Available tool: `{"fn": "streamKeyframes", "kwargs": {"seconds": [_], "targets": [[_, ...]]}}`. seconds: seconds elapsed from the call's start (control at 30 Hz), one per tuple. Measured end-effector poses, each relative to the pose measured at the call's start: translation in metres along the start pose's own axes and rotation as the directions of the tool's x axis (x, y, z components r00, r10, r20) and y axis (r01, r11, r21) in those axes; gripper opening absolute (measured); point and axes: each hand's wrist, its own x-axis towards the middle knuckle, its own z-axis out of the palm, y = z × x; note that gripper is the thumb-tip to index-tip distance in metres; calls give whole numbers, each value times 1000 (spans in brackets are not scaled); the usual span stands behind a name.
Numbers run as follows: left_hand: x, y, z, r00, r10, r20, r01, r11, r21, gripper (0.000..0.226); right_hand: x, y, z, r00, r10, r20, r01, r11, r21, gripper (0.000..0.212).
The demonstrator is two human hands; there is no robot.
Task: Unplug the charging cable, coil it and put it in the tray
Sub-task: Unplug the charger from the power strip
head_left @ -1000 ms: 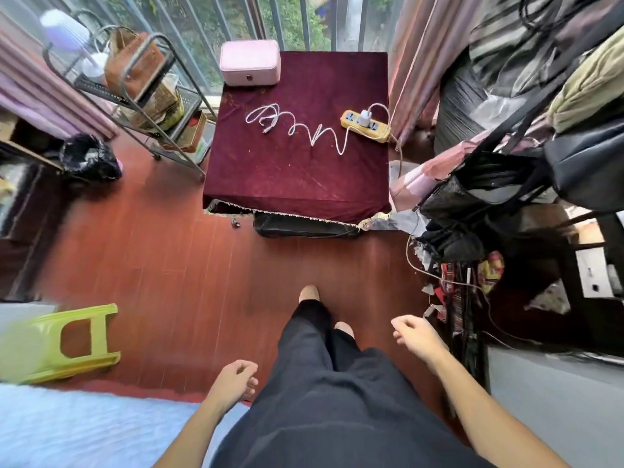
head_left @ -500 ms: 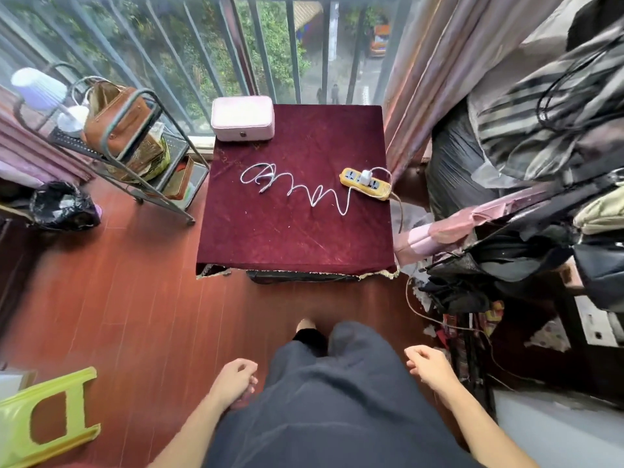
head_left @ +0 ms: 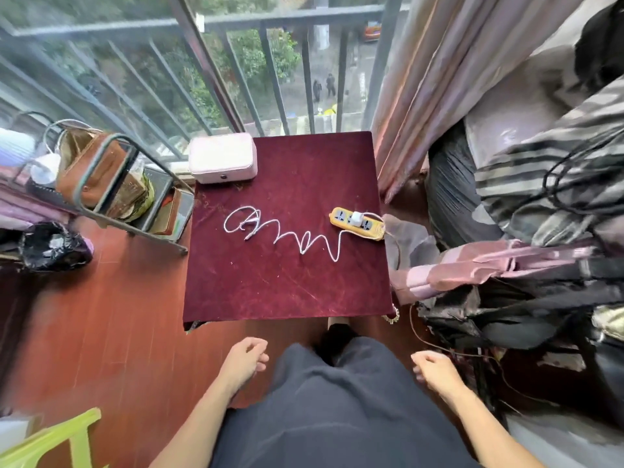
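**Open from the near edge, crowded on the right**

The near half of the red-clothed table point(head_left: 287, 292) is bare cloth, so a hand can come in low over the near edge. The white cable point(head_left: 304, 239) zigzags across the middle, with cloth showing all round it. The yellow power strip point(head_left: 371, 228) lies at the right edge, just beside a heap of clothes point(head_left: 489, 271), with the curtain point(head_left: 422, 79) at the far right. A pink box point(head_left: 221, 157) fills the far left corner. A metal rack point(head_left: 111, 184) stands close along the left side.
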Motion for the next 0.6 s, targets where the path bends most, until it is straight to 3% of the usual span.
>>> {"fn": "streamKeyframes", "kwargs": {"seconds": [0.2,0.3,0.4,0.6], "targets": [[5,-9,4,991,-135,17,132,986,99,14,27,-101,-15,991,-124,39,123,992,37,19],[20,7,3,990,-137,42,129,981,147,15,39,-138,-18,987,-157,32,153,984,85,20],[47,47,5,999,-23,33,16,978,209,15,50,-181,-23,978,-209,3,208,975,81,19],[115,166,39,936,352,19,-327,846,420,11,86,-279,-30,894,-433,-120,397,886,-238,25]]}}
